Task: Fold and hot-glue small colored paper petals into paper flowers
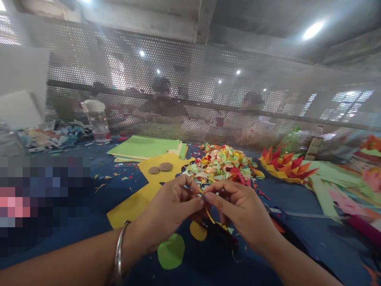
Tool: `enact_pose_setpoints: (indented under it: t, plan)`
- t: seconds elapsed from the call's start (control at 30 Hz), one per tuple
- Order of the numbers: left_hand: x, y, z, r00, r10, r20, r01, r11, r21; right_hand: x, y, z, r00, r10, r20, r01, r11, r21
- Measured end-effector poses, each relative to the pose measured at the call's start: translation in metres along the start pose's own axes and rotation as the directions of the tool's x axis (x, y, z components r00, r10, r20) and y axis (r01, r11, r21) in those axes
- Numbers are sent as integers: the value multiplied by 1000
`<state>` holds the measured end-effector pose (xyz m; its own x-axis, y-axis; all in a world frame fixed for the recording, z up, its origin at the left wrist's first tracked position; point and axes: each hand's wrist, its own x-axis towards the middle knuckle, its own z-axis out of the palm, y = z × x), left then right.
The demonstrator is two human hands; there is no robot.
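A perforated panel (pixel 196 67) spans the upper middle of the frame, with 2 people (pixel 162 105) dimly visible through it. At middle left, a clear container (pixel 100 125) stands beside pale scraps (pixel 56 135). A lamp (pixel 314 30) glows at upper right.

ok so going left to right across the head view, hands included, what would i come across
Heap of paper scraps, clear container, bracelet, left hand, thin yellow strip, right hand, spiky red and orange paper, dark pink handle.
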<state>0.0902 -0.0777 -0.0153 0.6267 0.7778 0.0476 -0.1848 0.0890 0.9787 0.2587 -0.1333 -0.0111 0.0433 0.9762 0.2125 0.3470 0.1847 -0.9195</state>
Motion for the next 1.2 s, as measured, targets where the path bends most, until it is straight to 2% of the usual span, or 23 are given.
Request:
enact_pose_setpoints:
  t: [0.17,0.3,0.43,0.57,0.7,1.0,1.2]
  plan:
    - [-2,1,1,1000,0,9,0,1000,6,0,-2,1,1000,25,11,-25,1000,9]
    - [-2,2,0,1000,-9,-19,9,1000,-8,-1,-3,-1,999,-1,-49,0,1000,-21]
    - [-1,4,-1,997,-19,-81,15,999,-51,-4,-3,-2,984,-157,-85,144,979,-144]
    - [-2,6,-1,991,-52,-124,42,996,-76,-6,-2,0,926,-376,-5,356,881,-311]
    - [-3,6,0,987,-74,-146,60,993,-102,-6,-1,1,870,-490,54,471,796,-380]
    - [-3,4,-3,986,-63,-156,44,991,-126,-6,-2,3,815,-569,112,562,727,-395]
    - [-4,4,0,995,-3,-99,-3,998,-70,-7,-3,4,837,-540,85,532,769,-356]
